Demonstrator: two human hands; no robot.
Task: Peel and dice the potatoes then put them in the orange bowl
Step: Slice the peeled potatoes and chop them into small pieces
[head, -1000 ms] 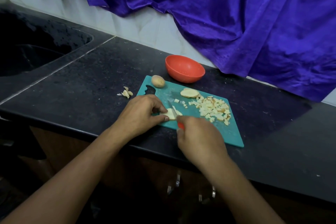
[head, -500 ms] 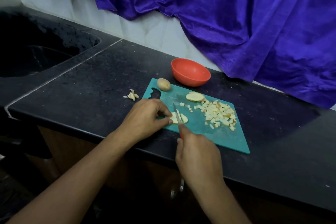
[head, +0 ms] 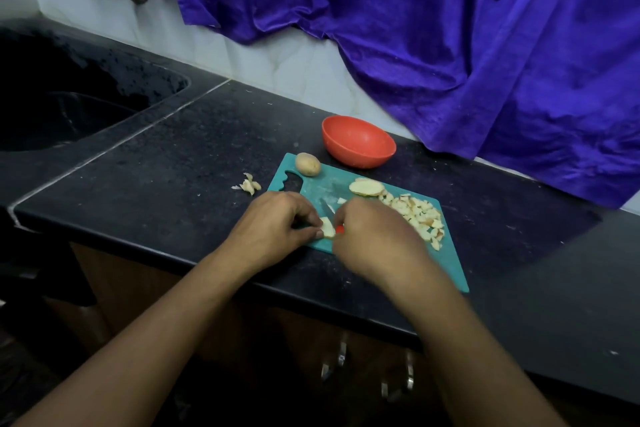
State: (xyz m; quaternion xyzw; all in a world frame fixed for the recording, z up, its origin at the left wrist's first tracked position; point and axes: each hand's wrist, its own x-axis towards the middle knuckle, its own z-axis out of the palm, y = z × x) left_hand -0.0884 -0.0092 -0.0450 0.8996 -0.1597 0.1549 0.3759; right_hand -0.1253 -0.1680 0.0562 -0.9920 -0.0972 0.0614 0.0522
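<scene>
No legible text, label, brand, number or sign anywhere in view.
</scene>
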